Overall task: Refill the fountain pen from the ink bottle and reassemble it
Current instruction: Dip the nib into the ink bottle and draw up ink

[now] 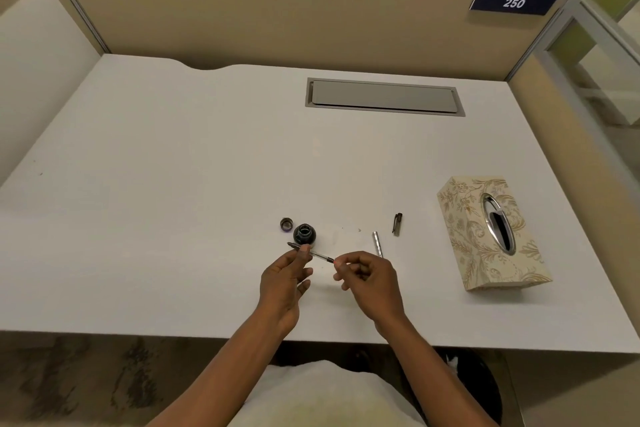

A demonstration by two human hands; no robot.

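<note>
Fountain pen, nib section with converter [310,252]: held level just above the desk, nib end pointing left, close in front of the ink bottle [304,234]. Left hand [284,277]: thumb and forefinger pinch the section near the nib, other fingers loose. Right hand [369,276]: fingertips close on the converter's rear end, apparently at its twist knob; remaining fingers curled, holding nothing else.

Ink bottle: open, dark ink inside, upright. Bottle cap [286,224]: lying just beside it, to the left.

Pen barrel [377,243]: silver, lying on the desk to the right of the hands. Pen cap [397,224]: dark, with clip, resting near the barrel, apart from it.

Step in hand, as judged: working the converter before or after a dip. Advice: keep the nib over or near the bottle mouth, turn the knob slowly, steady the section with the left pinch, avoid knocking the bottle, which stands very close.

Tissue box [491,236]: floral pattern, oval opening, at the right, within reach for wiping the nib.

Desk [173,218]: white top, faint specks near the barrel. Cable hatch [384,97]: grey, recessed, at the rear. Partition [242,17]: beige, bearing a number plate [514,3] reading 250.
</note>
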